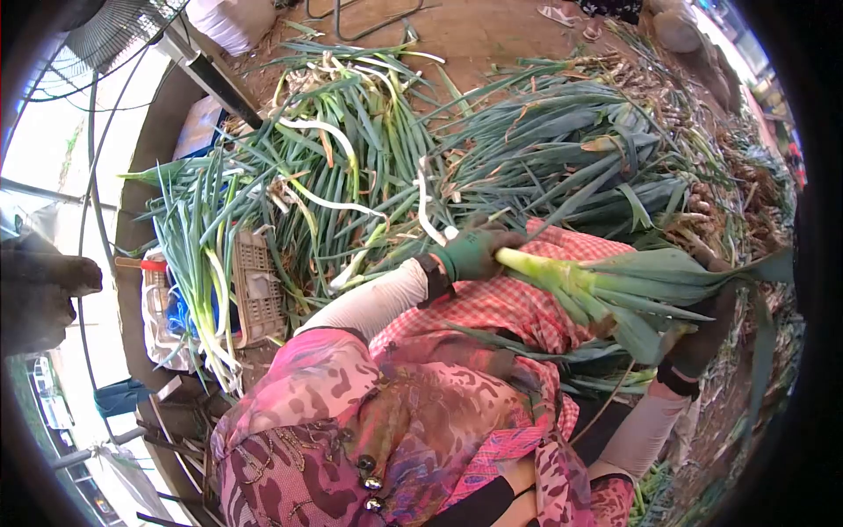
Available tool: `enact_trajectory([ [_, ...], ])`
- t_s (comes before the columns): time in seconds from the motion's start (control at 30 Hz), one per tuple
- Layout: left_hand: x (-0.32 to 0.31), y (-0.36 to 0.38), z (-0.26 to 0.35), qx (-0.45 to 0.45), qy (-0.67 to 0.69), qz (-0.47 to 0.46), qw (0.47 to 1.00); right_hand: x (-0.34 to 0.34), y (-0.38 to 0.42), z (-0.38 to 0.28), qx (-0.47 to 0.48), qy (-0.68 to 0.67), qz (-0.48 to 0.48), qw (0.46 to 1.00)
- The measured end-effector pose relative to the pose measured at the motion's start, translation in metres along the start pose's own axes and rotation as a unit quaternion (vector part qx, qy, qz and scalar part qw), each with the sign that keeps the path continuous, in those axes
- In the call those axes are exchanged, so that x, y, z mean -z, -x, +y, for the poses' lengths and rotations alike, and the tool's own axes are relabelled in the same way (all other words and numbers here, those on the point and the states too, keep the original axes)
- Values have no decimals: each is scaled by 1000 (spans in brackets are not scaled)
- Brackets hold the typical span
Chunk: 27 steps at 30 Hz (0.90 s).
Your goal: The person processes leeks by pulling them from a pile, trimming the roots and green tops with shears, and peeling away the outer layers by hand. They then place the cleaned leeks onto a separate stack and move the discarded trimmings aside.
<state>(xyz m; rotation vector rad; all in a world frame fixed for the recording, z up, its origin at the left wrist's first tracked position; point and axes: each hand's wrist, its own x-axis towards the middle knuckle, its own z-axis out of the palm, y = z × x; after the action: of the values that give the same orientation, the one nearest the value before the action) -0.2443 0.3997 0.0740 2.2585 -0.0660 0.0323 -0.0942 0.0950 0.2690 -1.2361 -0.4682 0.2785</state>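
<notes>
My left hand [479,252], in a green glove, is closed around the pale lower stem of a large green onion [562,279]. The white end pokes out past the glove to the left, and the leaves fan out to the right. My right hand [713,307], in a dark glove, is closed at the leafy end, with its fingers partly hidden by leaves. Below the held onion lies a red checked cloth [492,318] over my lap, with more green leaves at its lower edge.
Heaps of green onions [351,132] lie ahead, with another pile [544,123] to the right. A plastic crate [256,285] with onions leaning over it stands at left. A fan [114,39] and a metal post [211,77] are at upper left. Roots and scraps [702,193] litter the right side.
</notes>
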Motion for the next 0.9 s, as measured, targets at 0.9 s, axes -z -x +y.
enact_trajectory([
  [0.9,169,490,-76,701,-371,345,502,287,24,69,-151,-115,22,982],
])
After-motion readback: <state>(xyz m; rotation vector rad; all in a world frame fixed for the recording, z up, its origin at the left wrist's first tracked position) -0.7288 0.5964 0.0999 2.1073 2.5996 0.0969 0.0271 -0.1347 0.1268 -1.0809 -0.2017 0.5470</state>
